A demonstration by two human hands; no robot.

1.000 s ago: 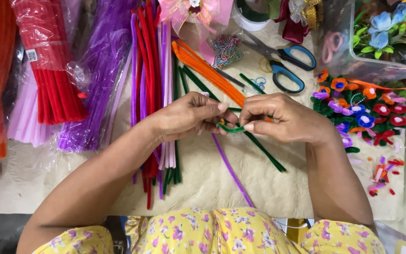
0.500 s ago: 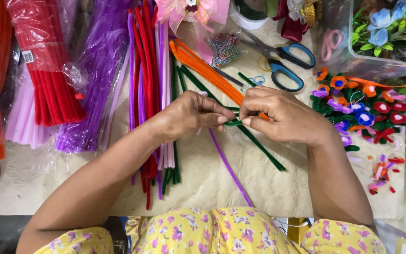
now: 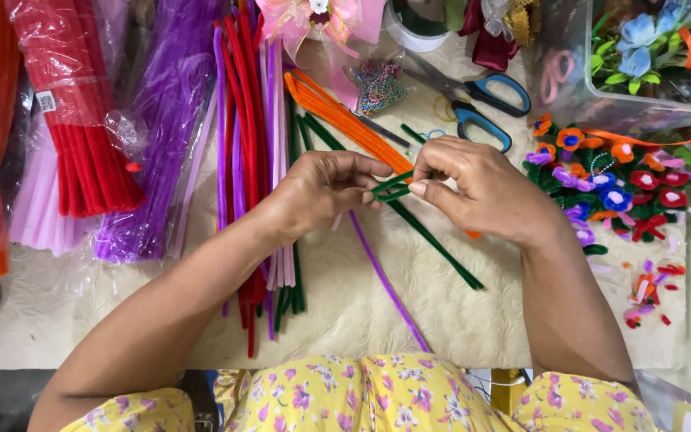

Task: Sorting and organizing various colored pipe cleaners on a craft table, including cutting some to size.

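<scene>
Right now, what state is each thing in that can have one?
Left hand: pinching the green pipe cleaner.
Right hand: pinching the same piece.
Green pipe cleaner: bent, held between both hands.
Scissors: lying flat, blades closed.
Clear box: open, with flowers inside.
Red pipe cleaner pack: in its wrapper.

The green pipe cleaner piece [image 3: 391, 187] is short, fuzzy and dark green, bent into a narrow fold. It is held above the cream cloth, pinched between the fingertips of the left hand [image 3: 325, 190] and the right hand [image 3: 481, 188], lying nearly horizontal.
</scene>
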